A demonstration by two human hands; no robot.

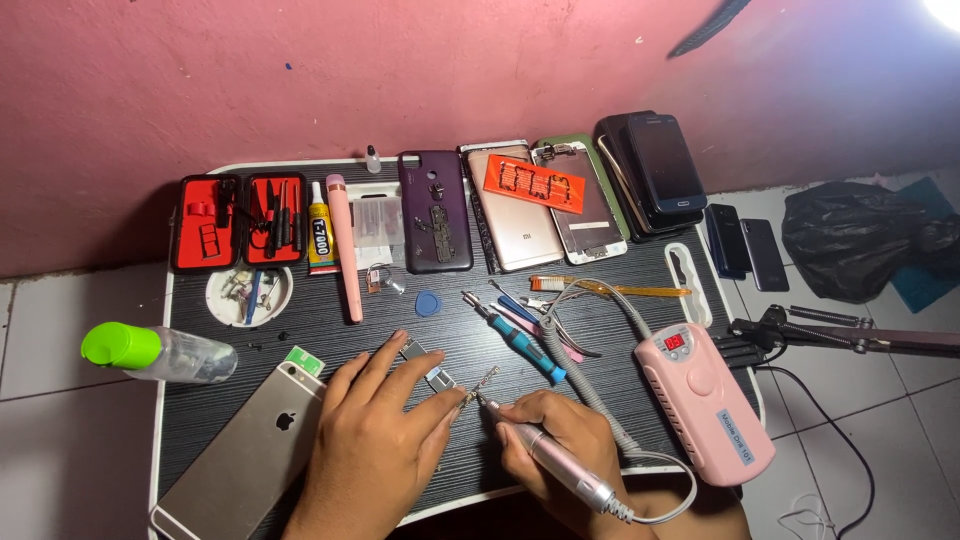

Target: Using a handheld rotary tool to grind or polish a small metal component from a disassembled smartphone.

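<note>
My right hand grips a pink and silver pen-shaped rotary tool, its tip pointing up-left at a small metal part. My left hand pinches that small part between thumb and forefinger, its other fingers spread over a small rectangular component on the dark tabletop. A grey cable runs from the tool to a pink control box with a red display at the right. A gold phone lies face down left of my left hand.
A blue screwdriver, blue pick, glue tube, red tool case, white dish of small parts and several phones and back covers fill the table. A green-capped bottle lies at the left edge.
</note>
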